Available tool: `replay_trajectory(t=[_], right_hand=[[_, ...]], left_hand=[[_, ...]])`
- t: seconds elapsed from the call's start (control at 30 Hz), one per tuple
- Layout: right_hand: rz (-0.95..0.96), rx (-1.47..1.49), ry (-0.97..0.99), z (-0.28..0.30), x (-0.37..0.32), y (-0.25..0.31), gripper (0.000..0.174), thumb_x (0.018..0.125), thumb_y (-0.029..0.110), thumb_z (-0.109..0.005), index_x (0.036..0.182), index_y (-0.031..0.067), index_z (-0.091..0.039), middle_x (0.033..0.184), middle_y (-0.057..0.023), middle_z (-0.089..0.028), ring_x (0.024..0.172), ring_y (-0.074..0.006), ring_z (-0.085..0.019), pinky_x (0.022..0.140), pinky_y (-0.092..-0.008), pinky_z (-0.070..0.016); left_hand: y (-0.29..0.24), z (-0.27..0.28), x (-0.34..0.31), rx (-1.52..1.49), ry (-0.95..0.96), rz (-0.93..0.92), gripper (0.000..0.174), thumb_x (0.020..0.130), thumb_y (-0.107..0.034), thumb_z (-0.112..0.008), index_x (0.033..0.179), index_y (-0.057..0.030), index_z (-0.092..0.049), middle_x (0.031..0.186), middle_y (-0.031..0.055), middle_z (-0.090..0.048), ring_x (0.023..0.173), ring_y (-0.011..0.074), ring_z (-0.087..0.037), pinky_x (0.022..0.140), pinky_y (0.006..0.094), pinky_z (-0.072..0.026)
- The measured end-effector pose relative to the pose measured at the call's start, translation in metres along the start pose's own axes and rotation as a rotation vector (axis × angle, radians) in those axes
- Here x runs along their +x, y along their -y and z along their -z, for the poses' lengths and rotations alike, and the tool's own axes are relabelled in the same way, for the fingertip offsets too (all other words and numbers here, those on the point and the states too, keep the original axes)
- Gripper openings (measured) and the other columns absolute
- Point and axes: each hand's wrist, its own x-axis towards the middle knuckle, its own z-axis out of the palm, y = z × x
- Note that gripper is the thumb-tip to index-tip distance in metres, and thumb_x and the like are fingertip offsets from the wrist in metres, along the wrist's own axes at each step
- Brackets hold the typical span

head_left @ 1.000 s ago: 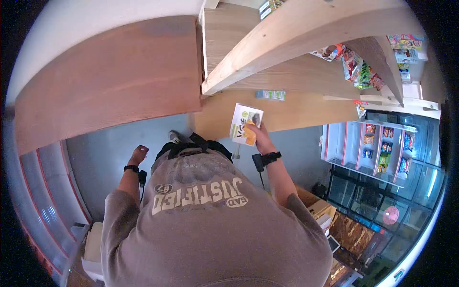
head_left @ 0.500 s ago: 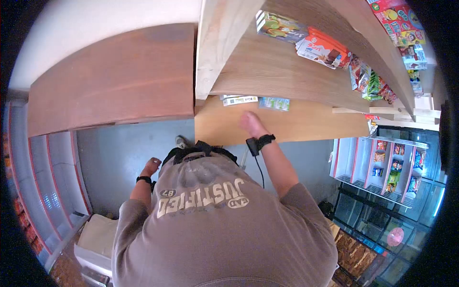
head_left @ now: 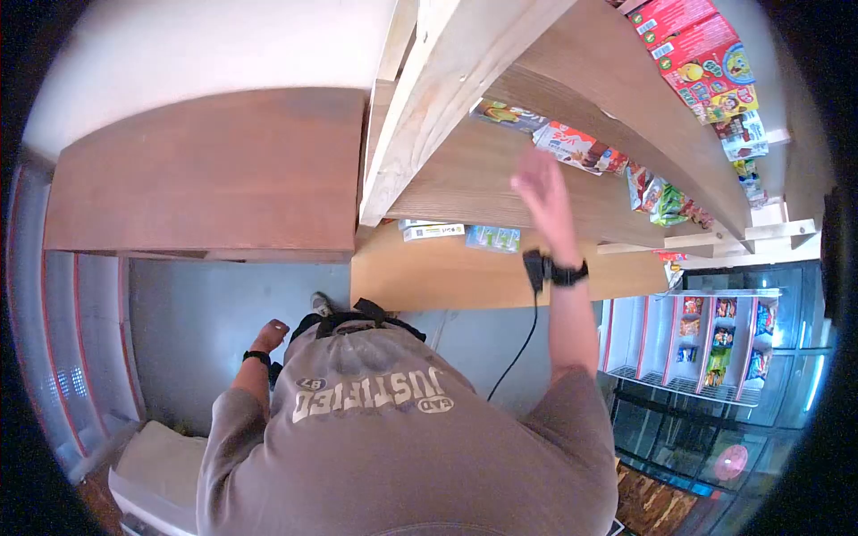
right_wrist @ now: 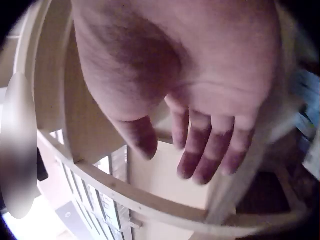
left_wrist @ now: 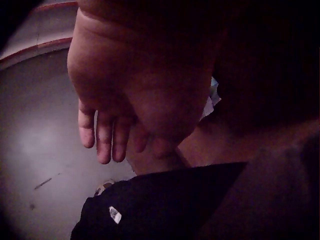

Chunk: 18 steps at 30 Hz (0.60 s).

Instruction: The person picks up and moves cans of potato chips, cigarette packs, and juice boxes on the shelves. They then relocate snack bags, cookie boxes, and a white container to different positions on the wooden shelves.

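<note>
My right hand point(head_left: 543, 201) reaches over the middle wooden shelf point(head_left: 465, 179), holding nothing. Its fingertips are near the red and white snack boxes point(head_left: 572, 146), overlapping them in the head view. In the right wrist view the right palm point(right_wrist: 200, 85) shows, fingers loosely extended and thumb apart. On the lower board point(head_left: 429, 272) lie a white box point(head_left: 433, 231) with yellow-green print and a blue-green pack point(head_left: 493, 238) beside it. My left hand point(head_left: 270, 335) hangs empty at my side; the left wrist view shows the left hand's point(left_wrist: 135, 95) fingers pointing down, relaxed.
A wooden post point(head_left: 442, 98) rises left of the snack shelves. Left of it stands a brown panel point(head_left: 206, 174). Colourful boxes point(head_left: 706, 71) line the higher shelf, with bagged snacks point(head_left: 666, 198) farther right. A white rack point(head_left: 693, 344) of packets stands at right.
The white box left my right hand and now lies on the lower board by the blue-green pack. My right hand then moved up and right toward the middle shelf. The left hand still hangs.
</note>
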Motion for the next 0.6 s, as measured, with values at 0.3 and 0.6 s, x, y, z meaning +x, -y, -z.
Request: replay_trajectory(t=[0.3, 0.6], right_hand=[[-0.026, -0.778, 0.148, 0.013, 0.163, -0.097, 0.054, 0.075, 0.033, -0.067, 0.117, 0.0015, -0.055, 0.121, -0.0245, -0.053, 0.118, -0.0356, -0.046, 0.098, -0.0397, -0.0368], [0.279, -0.886, 0.398, 0.021, 0.172, -0.091, 0.052, 0.078, 0.042, -0.058, 0.115, 0.0053, -0.058, 0.121, -0.0195, -0.056, 0.116, -0.0328, -0.049, 0.097, -0.0398, -0.0383]], left_hand=[[-0.001, -0.003, -0.003, -0.085, -0.109, -0.080, 0.035, 0.078, -0.031, -0.061, 0.093, 0.0002, -0.060, 0.074, 0.0145, -0.065, 0.064, 0.0228, -0.064, 0.065, 0.0358, -0.0508], [0.098, -0.014, -0.021, 0.404, 0.086, -0.178, 0.015, 0.076, -0.015, -0.059, 0.090, -0.0091, -0.063, 0.085, 0.0086, -0.066, 0.087, 0.0289, -0.062, 0.076, 0.0385, -0.0519]])
